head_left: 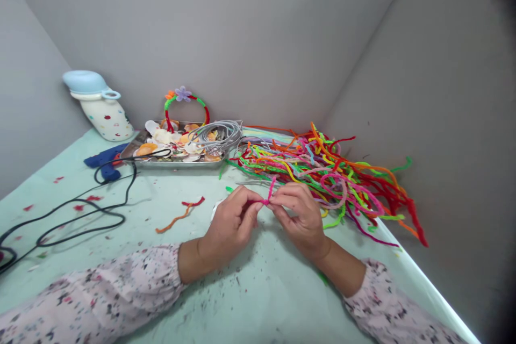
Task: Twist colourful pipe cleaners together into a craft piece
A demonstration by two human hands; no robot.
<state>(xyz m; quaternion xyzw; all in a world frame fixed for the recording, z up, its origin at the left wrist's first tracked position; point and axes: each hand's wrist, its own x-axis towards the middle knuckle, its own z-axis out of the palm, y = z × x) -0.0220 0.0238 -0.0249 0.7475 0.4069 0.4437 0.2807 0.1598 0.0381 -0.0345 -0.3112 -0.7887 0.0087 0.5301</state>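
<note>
My left hand (231, 223) and my right hand (300, 215) meet at the middle of the pale green table (250, 301). Both pinch a pink pipe cleaner (269, 193) between their fingertips. One end of it sticks up between the hands. Just behind my right hand lies a big tangled pile of coloured pipe cleaners (326, 172). A short orange and red piece (179, 215) lies on the table left of my left hand.
A metal tray (169, 163) with shells, grey wire loops (215, 134) and a flowered pipe-cleaner hoop (185, 99) stands at the back. A blue glue gun (105, 161) with a black cord (80, 209) lies at left. A spotted white container (100, 105) leans in the corner. Grey walls close in.
</note>
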